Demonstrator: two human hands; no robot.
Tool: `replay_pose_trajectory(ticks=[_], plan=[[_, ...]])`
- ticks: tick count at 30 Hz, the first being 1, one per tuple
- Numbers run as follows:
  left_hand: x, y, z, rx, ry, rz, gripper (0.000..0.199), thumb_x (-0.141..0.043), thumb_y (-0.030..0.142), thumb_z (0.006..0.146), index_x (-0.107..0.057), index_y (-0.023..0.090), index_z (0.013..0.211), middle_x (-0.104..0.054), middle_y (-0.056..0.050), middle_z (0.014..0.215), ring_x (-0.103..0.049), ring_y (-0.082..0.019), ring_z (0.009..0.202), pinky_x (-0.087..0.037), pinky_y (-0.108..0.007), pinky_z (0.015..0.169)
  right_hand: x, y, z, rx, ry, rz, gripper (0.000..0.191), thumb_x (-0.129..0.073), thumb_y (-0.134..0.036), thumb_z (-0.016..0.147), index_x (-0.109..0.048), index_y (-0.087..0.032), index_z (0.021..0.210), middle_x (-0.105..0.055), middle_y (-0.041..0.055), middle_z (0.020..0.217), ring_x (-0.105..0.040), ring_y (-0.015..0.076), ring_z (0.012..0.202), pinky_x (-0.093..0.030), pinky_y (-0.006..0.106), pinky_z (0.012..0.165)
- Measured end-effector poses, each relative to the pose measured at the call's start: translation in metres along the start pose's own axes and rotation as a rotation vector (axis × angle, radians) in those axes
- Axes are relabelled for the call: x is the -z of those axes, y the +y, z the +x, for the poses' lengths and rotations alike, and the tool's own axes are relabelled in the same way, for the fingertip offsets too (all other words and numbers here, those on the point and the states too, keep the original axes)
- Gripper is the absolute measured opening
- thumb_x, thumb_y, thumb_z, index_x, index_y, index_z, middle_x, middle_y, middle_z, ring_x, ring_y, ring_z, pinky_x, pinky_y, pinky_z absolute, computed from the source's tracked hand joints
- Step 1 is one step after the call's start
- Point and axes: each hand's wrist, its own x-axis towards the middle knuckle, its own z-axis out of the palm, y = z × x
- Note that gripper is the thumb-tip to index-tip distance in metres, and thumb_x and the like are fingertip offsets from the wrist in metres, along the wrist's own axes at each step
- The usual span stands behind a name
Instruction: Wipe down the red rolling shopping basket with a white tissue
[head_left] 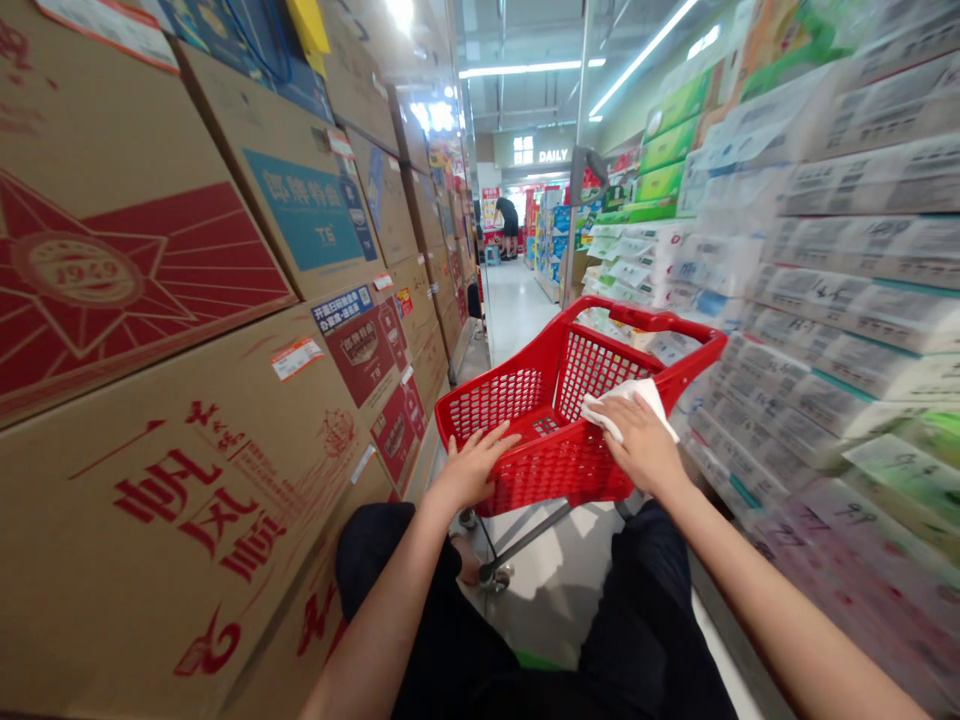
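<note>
The wipe (654, 393) under the right hand (641, 445) looks soft, matt; the basket (555, 465) beneath it, smooth, shiny plastic; boxes (142, 560) left of the left hand (472, 470), dull cardboard.

Both arms (405, 585) reach forward, left fingers (491, 442) spread.

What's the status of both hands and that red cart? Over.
Left hand: open, at the red cart's rim. Right hand: holding white cloth against its side. Cardboard boxes close on the left, wrapped packs on the right.
</note>
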Motion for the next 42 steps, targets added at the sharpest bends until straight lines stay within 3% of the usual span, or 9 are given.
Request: replay_pose_trajectory(ticks=[5,9,14,17,22,27,34,40,42], plan=[[-0.009,0.058,0.048,-0.023,0.064,0.063,0.086,-0.073,0.037,0.085,-0.031,0.026,0.159,-0.03,-0.012,0.168,-0.036,-0.039,0.15,-0.021,-0.069,0.122,-0.008,-0.043,0.0,0.066,-0.01,0.072,0.052,-0.05,-0.017,0.094,-0.056,-0.021,0.146,-0.064,0.0082,0.143,-0.057,0.0257,0.133,-0.031,0.054,0.125],[-0.025,0.088,0.066,-0.044,0.162,0.093,0.068,-0.059,0.039,0.096,-0.036,0.012,0.154,-0.055,-0.018,0.149,-0.06,-0.032,0.13,-0.046,-0.046,0.112,-0.003,-0.037,-0.01,0.169,-0.028,0.053,0.065,-0.051,-0.016,0.094,-0.041,-0.021,0.157,-0.056,0.009,0.152,-0.049,0.0262,0.142,-0.029,0.055,0.126],[-0.028,0.086,0.06,-0.1,0.143,0.148,0.064,-0.054,0.041,0.098,-0.035,0.016,0.154,-0.062,-0.014,0.142,-0.068,-0.03,0.117,-0.053,-0.04,0.1,0.015,0.007,-0.02,0.101,-0.013,-0.055,0.068,-0.047,-0.016,0.097,-0.03,-0.027,0.162,-0.049,0.006,0.158,-0.045,0.0238,0.147,-0.025,0.056,0.127],[-0.026,0.084,0.058,-0.08,0.12,0.157,0.06,-0.054,0.042,0.098,-0.04,0.018,0.151,-0.067,-0.013,0.135,-0.07,-0.03,0.111,-0.054,-0.041,0.095,0.019,0.012,-0.023,0.026,0.032,-0.093,0.07,-0.047,-0.016,0.097,-0.027,-0.029,0.163,-0.044,0.0044,0.161,-0.043,0.0249,0.148,-0.027,0.057,0.126],[-0.025,0.086,0.055,-0.066,0.12,0.16,0.056,-0.056,0.04,0.096,-0.045,0.019,0.147,-0.069,-0.013,0.13,-0.071,-0.031,0.106,-0.054,-0.042,0.093,0.025,0.019,-0.027,0.137,-0.057,-0.074,0.073,-0.048,-0.016,0.096,-0.025,-0.031,0.163,-0.043,0.0029,0.162,-0.041,0.0236,0.149,-0.025,0.055,0.127],[-0.025,0.087,0.054,-0.064,0.126,0.162,0.052,-0.056,0.036,0.095,-0.048,0.019,0.143,-0.07,-0.012,0.127,-0.071,-0.03,0.103,-0.054,-0.041,0.092,0.032,0.053,-0.021,-0.087,0.048,-0.187,0.068,-0.048,-0.02,0.097,-0.03,-0.026,0.162,-0.045,0.0094,0.16,-0.041,0.0283,0.149,-0.028,0.06,0.124],[-0.025,0.087,0.053,-0.06,0.128,0.161,0.052,-0.057,0.035,0.093,-0.048,0.02,0.142,-0.071,-0.01,0.124,-0.07,-0.029,0.105,-0.052,-0.04,0.094,0.022,0.016,-0.024,0.147,-0.048,-0.096,0.072,-0.046,-0.016,0.096,-0.024,-0.029,0.164,-0.042,0.0032,0.163,-0.04,0.0237,0.15,-0.028,0.053,0.126],[-0.024,0.089,0.053,-0.068,0.132,0.16,0.054,-0.056,0.033,0.092,-0.048,0.019,0.143,-0.071,-0.011,0.125,-0.07,-0.029,0.104,-0.053,-0.04,0.093,0.031,0.076,-0.015,-0.08,0.083,-0.226,0.061,-0.048,-0.023,0.098,-0.039,-0.021,0.159,-0.053,0.0125,0.155,-0.048,0.0292,0.144,-0.029,0.059,0.124],[-0.024,0.089,0.053,-0.074,0.138,0.156,0.053,-0.056,0.032,0.092,-0.048,0.017,0.142,-0.071,-0.011,0.125,-0.07,-0.029,0.104,-0.053,-0.041,0.093,0.032,0.078,-0.013,-0.115,0.098,-0.229,0.062,-0.048,-0.023,0.098,-0.038,-0.02,0.159,-0.052,0.013,0.156,-0.046,0.0303,0.146,-0.03,0.059,0.123]])
